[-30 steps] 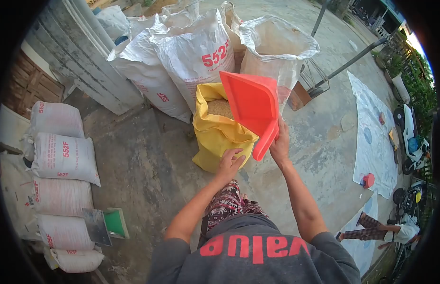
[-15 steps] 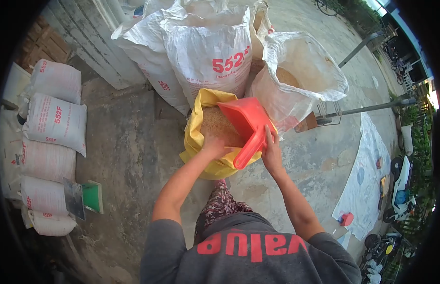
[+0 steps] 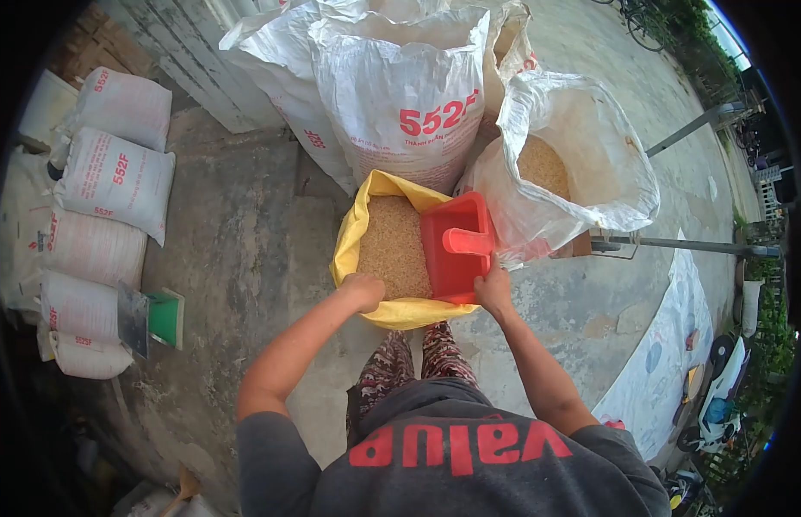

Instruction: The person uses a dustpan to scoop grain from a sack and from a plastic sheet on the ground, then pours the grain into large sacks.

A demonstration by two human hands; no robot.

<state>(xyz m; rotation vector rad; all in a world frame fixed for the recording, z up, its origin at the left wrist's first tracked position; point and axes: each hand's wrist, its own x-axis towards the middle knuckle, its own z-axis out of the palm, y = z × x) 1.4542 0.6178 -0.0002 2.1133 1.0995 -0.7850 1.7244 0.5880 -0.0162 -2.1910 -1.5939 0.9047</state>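
A yellow sack (image 3: 415, 312) stands open in front of me, full of light-brown grain (image 3: 392, 246). The red scoop (image 3: 445, 233) rests on the grain at the sack's right side, its handle on top. My left hand (image 3: 363, 292) is closed on the sack's near-left rim. At the near-right rim, beside the scoop's lower corner, my right hand (image 3: 493, 287) is closed on the sack's edge.
Tall white sacks (image 3: 400, 103) stand behind the yellow one. An open white sack (image 3: 581, 207) holding grain is at the right. Filled sacks (image 3: 116, 183) line the left, near a green object (image 3: 166, 318). A white sheet (image 3: 663, 353) and a motorbike (image 3: 721, 396) lie farther right.
The scoop has gone from my right hand's hold to lying on the grain. My left hand has come out of the sack onto its rim, and the sack's mouth is spread wider.
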